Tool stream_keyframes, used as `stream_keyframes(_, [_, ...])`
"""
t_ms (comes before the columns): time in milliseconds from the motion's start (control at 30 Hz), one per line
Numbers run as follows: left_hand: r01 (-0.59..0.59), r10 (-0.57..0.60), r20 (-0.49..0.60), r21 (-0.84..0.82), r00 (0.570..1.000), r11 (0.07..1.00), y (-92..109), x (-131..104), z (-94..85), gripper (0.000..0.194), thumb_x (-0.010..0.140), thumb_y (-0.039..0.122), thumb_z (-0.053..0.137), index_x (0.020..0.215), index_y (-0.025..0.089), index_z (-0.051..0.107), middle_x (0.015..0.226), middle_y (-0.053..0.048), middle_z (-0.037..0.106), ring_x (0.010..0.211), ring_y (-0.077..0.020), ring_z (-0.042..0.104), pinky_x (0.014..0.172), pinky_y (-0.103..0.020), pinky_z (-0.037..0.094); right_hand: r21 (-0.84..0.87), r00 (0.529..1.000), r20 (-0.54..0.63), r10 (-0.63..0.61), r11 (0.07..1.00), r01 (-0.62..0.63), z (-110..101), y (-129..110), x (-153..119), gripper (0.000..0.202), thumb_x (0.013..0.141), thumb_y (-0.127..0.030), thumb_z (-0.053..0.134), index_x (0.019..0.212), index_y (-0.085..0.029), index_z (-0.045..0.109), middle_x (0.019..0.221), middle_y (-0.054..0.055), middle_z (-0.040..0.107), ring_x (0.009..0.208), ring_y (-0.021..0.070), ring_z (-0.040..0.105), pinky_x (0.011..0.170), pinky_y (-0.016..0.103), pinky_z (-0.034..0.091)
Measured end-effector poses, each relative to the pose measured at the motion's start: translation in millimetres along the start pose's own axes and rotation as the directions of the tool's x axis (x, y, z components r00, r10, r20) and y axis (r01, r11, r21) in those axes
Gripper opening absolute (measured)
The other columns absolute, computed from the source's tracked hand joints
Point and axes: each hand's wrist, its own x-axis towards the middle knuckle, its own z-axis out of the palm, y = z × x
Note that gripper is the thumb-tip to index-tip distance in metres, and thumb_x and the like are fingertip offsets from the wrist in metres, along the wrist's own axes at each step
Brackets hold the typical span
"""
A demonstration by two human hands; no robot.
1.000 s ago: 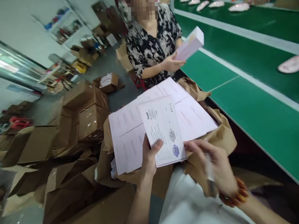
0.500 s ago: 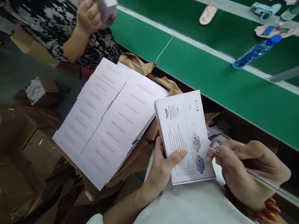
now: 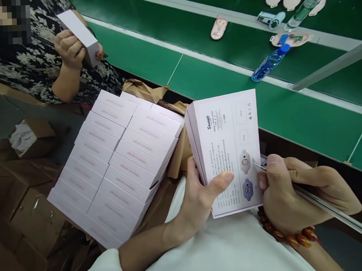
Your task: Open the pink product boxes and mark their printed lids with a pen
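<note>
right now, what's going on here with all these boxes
The person's left hand holds a printed white box, thumb on its printed face. Their right hand grips a thin metal tool, its tip at the box's right side; whether it touches is hard to tell. Rows of similar boxes lie to the left, with brown paper at their edge. Beyond the rows, a co-worker's hands hold another box.

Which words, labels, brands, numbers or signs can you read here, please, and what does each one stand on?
"Sanrio": on the box in the left hand.
Other print and small signs on that box: too small to read surely.
Faint lines on the stacked boxes: too blurred to read.
Label on the blue bottle: too small to read.
</note>
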Motion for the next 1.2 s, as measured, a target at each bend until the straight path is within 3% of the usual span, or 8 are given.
stream_keyframes(133, [-0.015, 0.015, 0.03, 0.013, 0.999, 1.0, 5.3, 1.1, -0.5, 0.073, 0.093, 0.058, 0.107, 0.147, 0.028, 0.066, 0.153, -0.012, 0.084, 0.148, -0.0441, 0.077, 0.128, -0.069, 0.062, -0.008, 0.996, -0.049, -0.073, 0.997, 0.073, 5.0, 3.0, -0.1, 0.051, 0.092, -0.003, 0.087, 0.072, -0.025, 0.045, 0.058, -0.013, 0.059, 0.039, 0.0085, 0.057, 0.037, 0.025, 0.04])
stream_keyframes(267, [-0.048, 0.046, 0.045, 0.031, 0.998, 0.998, 8.7, 2.7, -0.8, 0.073, 0.094, 0.056, 0.106, 0.15, 0.028, 0.068, 0.15, -0.012, 0.085, 0.145, -0.0445, 0.079, 0.127, -0.07, 0.062, -0.067, 0.997, -0.06, -0.057, 0.996, 0.053, 6.0, 1.7, 0.1, 0.052, 0.092, -0.005, 0.088, 0.071, -0.025, 0.044, 0.058, -0.013, 0.058, 0.038, 0.0076, 0.056, 0.038, 0.024, 0.042])
stream_keyframes(467, [-0.041, 0.039, 0.049, 0.039, 0.998, 0.998, 9.8, 2.0, -1.2, 0.072, 0.093, 0.055, 0.108, 0.146, 0.028, 0.066, 0.155, -0.012, 0.084, 0.152, -0.0439, 0.077, 0.13, -0.069, 0.06, -0.062, 0.992, -0.085, -0.092, 0.994, 0.086, 7.7, -1.1, 3.1, 0.06, 0.091, -0.006, 0.085, 0.069, -0.023, 0.032, 0.055, -0.014, 0.058, 0.038, 0.0056, 0.057, 0.039, 0.02, 0.038])
stream_keyframes(733, [-0.035, 0.033, 0.058, 0.04, 0.998, 0.999, 10.7, 1.0, 2.1, 0.07, 0.096, 0.052, 0.105, 0.148, 0.028, 0.066, 0.157, -0.013, 0.083, 0.152, -0.0434, 0.076, 0.132, -0.069, 0.059, -0.083, 0.995, -0.092, -0.034, 0.996, 0.026, 5.3, -2.3, 0.4, 0.056, 0.093, -0.006, 0.086, 0.068, -0.023, 0.038, 0.058, -0.013, 0.064, 0.042, 0.0062, 0.061, 0.042, 0.021, 0.042])
stream_keyframes(1200, [-0.013, 0.011, 0.057, 0.027, 0.998, 1.0, 10.6, 2.2, 4.0, 0.073, 0.094, 0.053, 0.107, 0.147, 0.028, 0.064, 0.157, -0.013, 0.082, 0.151, -0.044, 0.076, 0.13, -0.07, 0.06, -0.074, 0.995, -0.077, -0.066, 0.995, 0.06, 1.4, 2.3, 2.0, 0.053, 0.09, -0.005, 0.083, 0.068, -0.022, 0.038, 0.056, -0.014, 0.062, 0.04, 0.0055, 0.06, 0.04, 0.018, 0.039])
